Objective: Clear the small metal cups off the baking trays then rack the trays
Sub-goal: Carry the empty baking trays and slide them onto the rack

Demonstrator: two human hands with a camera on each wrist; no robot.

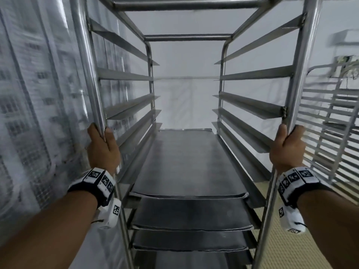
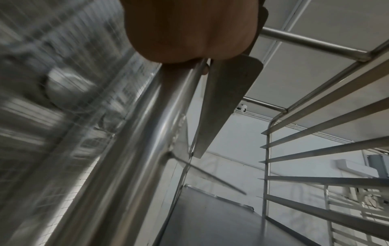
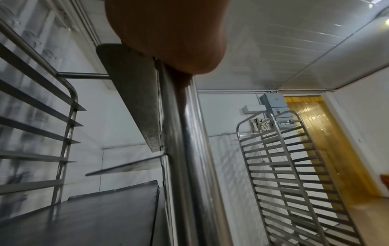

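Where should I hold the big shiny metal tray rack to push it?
Hold the tall steel tray rack by its two round front posts, from the open front, as the left hand and right hand do; the side ledges are thin-edged.

The left hand grips the rack's front left post and the right hand grips its front right post, thumb and fingers wrapped round the tube on each side. Between the posts, several dark baking trays sit on the lower side rails, stacked one level above another and running back toward the rack's far edge, while the upper rails hold nothing. A second rack stands just right of the right post, and clear plastic sheeting hangs at the left.
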